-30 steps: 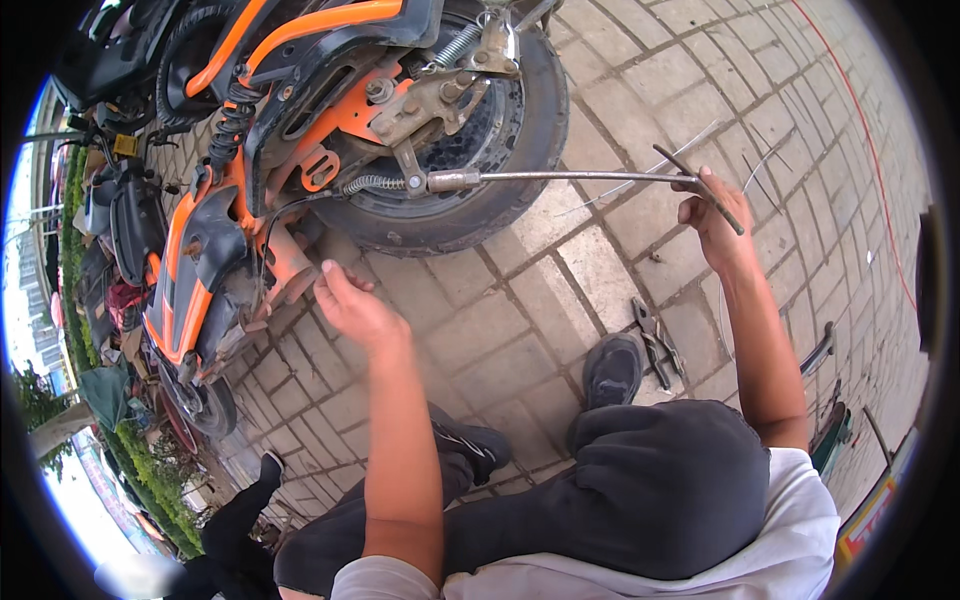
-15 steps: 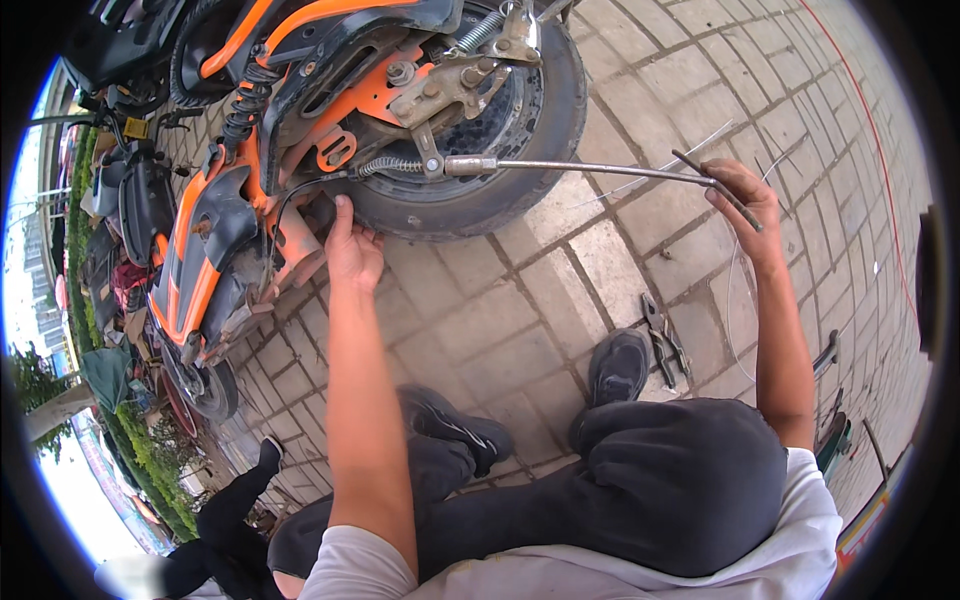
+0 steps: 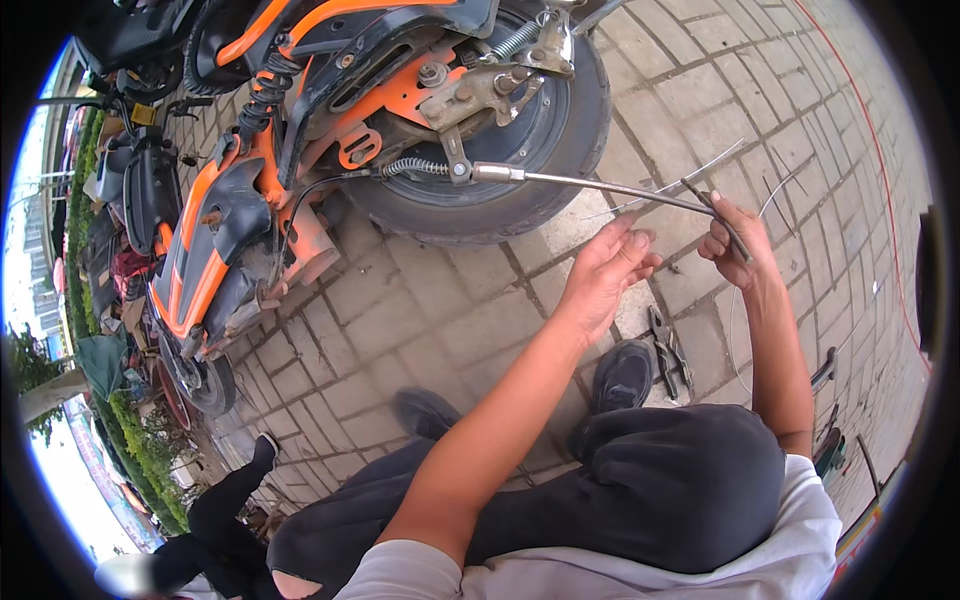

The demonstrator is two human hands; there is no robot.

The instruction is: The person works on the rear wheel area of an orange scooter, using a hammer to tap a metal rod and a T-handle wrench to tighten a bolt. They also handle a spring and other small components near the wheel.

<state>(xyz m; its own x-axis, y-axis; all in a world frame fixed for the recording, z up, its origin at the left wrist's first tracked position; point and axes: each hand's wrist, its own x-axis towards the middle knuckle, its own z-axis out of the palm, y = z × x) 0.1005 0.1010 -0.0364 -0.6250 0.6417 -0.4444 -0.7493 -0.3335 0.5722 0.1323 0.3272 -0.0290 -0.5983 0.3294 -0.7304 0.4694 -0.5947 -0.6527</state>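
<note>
My right hand [image 3: 742, 238] is closed around the crossbar of a T-handle socket wrench [image 3: 610, 187]. The wrench's long shaft runs left, its socket end at the brake arm [image 3: 457, 155] beside the scooter's rear wheel [image 3: 560, 185]. Just below the shaft, near its handle end, my left hand [image 3: 605, 275] hovers with fingers loosely apart and nothing visible in it. A brake cable with a coil spring [image 3: 415, 167] leads left from the arm. The orange and black scooter [image 3: 215, 235] lies tipped over, its rear wheel toward me.
Pliers [image 3: 668, 352] lie on the paving by my right shoe [image 3: 624, 375]. Thin wires [image 3: 735, 330] and a red line [image 3: 870, 130] cross the bricks on the right. More tools [image 3: 828, 368] are beyond my right forearm. Another person's leg [image 3: 225, 490] shows at lower left.
My left hand has moved away from beside the wheel and cable, rightward to near the wrench's handle. My right hand still grips the wrench, its fingers now curled more tightly.
</note>
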